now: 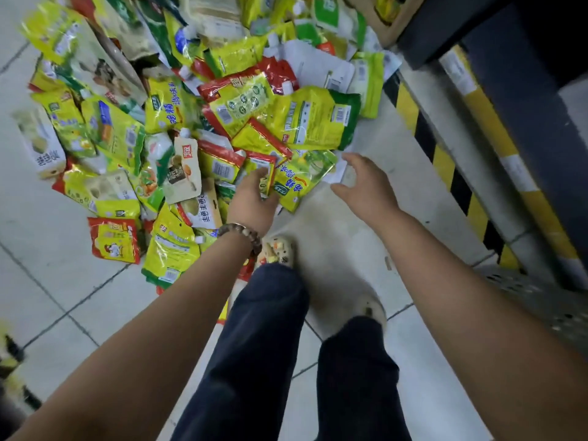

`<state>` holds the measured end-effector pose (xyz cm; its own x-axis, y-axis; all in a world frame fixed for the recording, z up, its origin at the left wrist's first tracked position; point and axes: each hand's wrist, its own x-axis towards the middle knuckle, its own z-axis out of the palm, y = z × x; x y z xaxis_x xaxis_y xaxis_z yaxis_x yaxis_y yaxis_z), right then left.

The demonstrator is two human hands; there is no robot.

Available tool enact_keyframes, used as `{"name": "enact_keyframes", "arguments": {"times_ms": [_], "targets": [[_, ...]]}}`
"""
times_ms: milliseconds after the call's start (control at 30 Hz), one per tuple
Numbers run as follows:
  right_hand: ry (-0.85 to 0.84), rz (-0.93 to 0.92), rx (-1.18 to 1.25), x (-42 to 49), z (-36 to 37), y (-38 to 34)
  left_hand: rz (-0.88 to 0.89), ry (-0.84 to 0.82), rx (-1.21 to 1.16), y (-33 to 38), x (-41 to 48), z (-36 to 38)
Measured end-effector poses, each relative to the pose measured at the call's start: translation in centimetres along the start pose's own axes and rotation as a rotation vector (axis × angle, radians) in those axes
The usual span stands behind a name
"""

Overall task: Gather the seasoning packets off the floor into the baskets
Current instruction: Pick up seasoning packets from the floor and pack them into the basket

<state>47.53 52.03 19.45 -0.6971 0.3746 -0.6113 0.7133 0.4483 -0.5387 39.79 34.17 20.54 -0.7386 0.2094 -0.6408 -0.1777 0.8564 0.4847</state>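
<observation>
A big heap of seasoning packets [197, 116], mostly yellow, green and red, covers the tiled floor ahead of me. My left hand [251, 198], with a bead bracelet on its wrist, reaches into the near edge of the heap; its fingers lie on a small yellow packet with a red edge [262, 168]. Beside it lies a yellow-green packet with blue writing [302, 179]. My right hand [366, 183] hovers just right of that packet, fingers spread and holding nothing. I see no basket.
My legs in dark trousers and light shoes [276, 249] stand right behind the heap. A dark shelf base with a yellow-black striped kerb [445, 160] runs along the right. A perforated metal panel [528, 291] sits at the lower right. Bare tiles [63, 281] lie to the left.
</observation>
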Motion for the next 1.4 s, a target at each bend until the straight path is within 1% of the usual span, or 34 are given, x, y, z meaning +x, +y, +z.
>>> {"name": "enact_keyframes", "arguments": {"times_ms": [100,167,300,367,433,567,633,667,700,767,800,867,900,967,1000,1033,1100,1133,1200,1267,1400], "targets": [[0.002,-0.006,-0.046,5.9,0.8,-1.3,-0.023,0.019,-0.005,-1.2,2.9,0.2],[-0.005,-0.014,-0.103,9.8,1.4,-1.6,-0.049,0.026,-0.05,-1.9,4.9,0.8],[-0.069,-0.08,-0.319,16.7,2.9,-1.7,-0.076,0.035,-0.15,-3.4,8.0,2.6],[-0.073,-0.118,-0.437,19.3,3.5,-1.7,-0.075,0.037,-0.172,-3.9,9.2,3.7],[-0.036,-0.146,-0.521,21.0,4.0,-1.7,-0.087,0.049,-0.2,-4.3,10.0,4.7],[0.101,-0.135,-0.577,22.5,4.4,-1.8,-0.105,0.082,-0.229,-4.5,11.0,5.6],[0.114,-0.138,-0.606,23.0,4.1,-1.9,-0.126,0.077,-0.259,-4.3,11.1,5.7],[0.087,-0.152,-0.612,23.2,4.0,-1.9,-0.139,0.075,-0.272,-4.3,11.2,5.6],[0.038,-0.173,-0.578,23.3,3.8,-1.8,-0.151,0.065,-0.287,-4.1,11.2,5.5],[-0.069,-0.215,-0.432,22.6,3.4,-1.6,-0.176,0.047,-0.326,-3.8,11.2,5.0],[-0.085,-0.233,-0.377,21.7,3.0,-1.5,-0.188,0.055,-0.361,-3.7,11.2,4.8],[-0.051,-0.245,-0.247,19.5,1.9,-1.3,-0.218,0.092,-0.484,-3.5,10.9,4.1],[-0.018,-0.212,-0.117,18.4,1.2,-1.3,-0.235,0.1,-0.561,-3.5,10.6,3.7],[0.043,-0.129,0.211,16.0,-0.1,-1.9,-0.25,0.053,-0.695,-3.6,9.9,3.0],[0.05,-0.101,0.31,15.0,-0.7,-2.5,-0.24,0.004,-0.728,-3.8,9.6,2.7],[0.016,-0.069,0.366,14.2,-0.8,-3.0,-0.209,-0.046,-0.734,-3.7,9.2,2.3],[-0.144,0.007,0.471,13.0,0.0,-4.1,-0.111,-0.127,-0.729,-3.8,8.5,1.7],[-0.233,0.046,0.552,12.4,1.0,-4.7,-0.062,-0.155,-0.751,-3.9,8.3,1.4],[-0.376,0.137,0.734,11.5,3.4,-5.8,-0.03,-0.186,-0.838,-3.9,7.5,0.8],[-0.419,0.223,0.813,11.1,5.8,-6.5,-0.079,-0.162,-0.889,-4.9,7.1,0.8],[-0.288,0.339,0.789,11.5,9.0,-7.2,-0.214,-0.093,-0.872,-6.9,6.5,0.1]]}}
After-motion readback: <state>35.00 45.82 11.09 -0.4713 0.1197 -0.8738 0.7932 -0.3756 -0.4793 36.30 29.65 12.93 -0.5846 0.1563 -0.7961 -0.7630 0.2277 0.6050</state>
